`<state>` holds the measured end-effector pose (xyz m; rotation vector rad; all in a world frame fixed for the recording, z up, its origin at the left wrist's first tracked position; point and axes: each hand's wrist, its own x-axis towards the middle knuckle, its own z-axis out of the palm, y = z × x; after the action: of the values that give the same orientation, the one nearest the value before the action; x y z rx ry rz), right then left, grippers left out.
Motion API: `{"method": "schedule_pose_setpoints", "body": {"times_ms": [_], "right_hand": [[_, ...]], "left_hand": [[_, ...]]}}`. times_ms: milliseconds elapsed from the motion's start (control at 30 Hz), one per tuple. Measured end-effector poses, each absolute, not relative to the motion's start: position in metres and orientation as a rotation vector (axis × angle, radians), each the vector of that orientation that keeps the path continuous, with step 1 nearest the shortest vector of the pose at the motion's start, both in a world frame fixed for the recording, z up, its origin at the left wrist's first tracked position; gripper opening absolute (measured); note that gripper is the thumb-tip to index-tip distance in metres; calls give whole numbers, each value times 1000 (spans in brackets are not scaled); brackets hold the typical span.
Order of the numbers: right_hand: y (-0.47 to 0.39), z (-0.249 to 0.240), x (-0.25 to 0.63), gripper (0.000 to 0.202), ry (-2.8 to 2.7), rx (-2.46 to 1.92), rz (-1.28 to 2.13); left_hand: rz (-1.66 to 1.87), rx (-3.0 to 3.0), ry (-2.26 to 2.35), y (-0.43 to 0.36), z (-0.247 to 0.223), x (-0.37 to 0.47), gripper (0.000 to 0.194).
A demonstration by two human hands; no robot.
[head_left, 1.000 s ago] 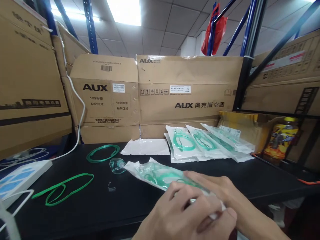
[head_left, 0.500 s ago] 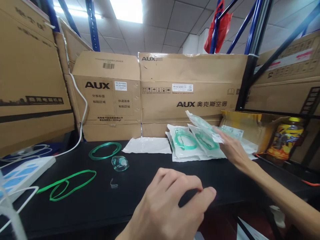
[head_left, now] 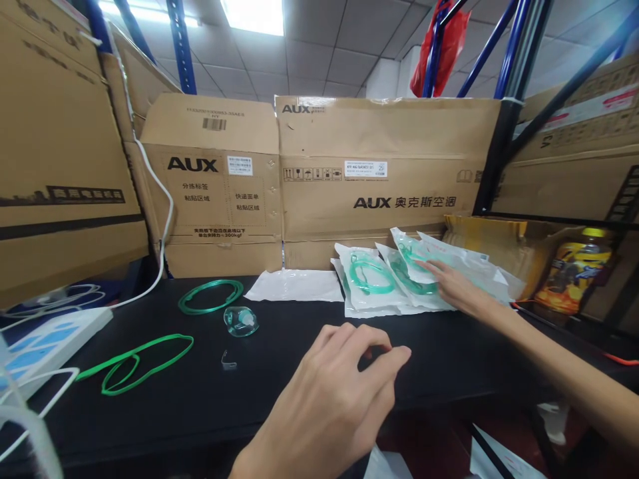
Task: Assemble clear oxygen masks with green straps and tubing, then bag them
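Observation:
My left hand hovers over the front of the black table, fingers curled, thumb apart, with nothing visible between them. My right hand reaches to the back right, fingers stretched out against a clear-and-white pouch with green tubing inside. Its fingertips touch the pouch; its palm side is hidden. Beside it lies another sealed pouch with coiled green tubing, part of an overlapping pile. Left of my left hand are a clear green oxygen mask, a coil of green tubing, a green elastic strap and a small clear strip.
A flat white wrapper lies at the table's back. Behind stand cardboard boxes. A white power strip with cables is at left. A drink bottle stands at right near a yellowish carton and a dark rack post.
The pouch at my right hand has come down from a tilted, raised position onto the pile. My right hand has lowered with it. My left hand has shifted slightly left.

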<state>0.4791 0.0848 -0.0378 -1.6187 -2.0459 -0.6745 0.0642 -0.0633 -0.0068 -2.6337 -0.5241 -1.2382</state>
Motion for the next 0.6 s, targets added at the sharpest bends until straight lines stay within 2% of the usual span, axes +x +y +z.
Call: {"method": "schedule_pose_setpoints", "body": {"times_ms": [133, 333, 600], "right_hand": [[81, -29, 473, 56, -2046, -1696, -581], [64, -21, 463, 78, -2000, -1766, -521], [58, -16, 453, 85, -1987, -1730, -562]], "left_hand": [[-1176, -2700, -573, -62, -9, 64, 29], [-1124, -2771, -615, -61, -9, 63, 24], [-916, -2877, -721, -58, -12, 64, 23]]}}
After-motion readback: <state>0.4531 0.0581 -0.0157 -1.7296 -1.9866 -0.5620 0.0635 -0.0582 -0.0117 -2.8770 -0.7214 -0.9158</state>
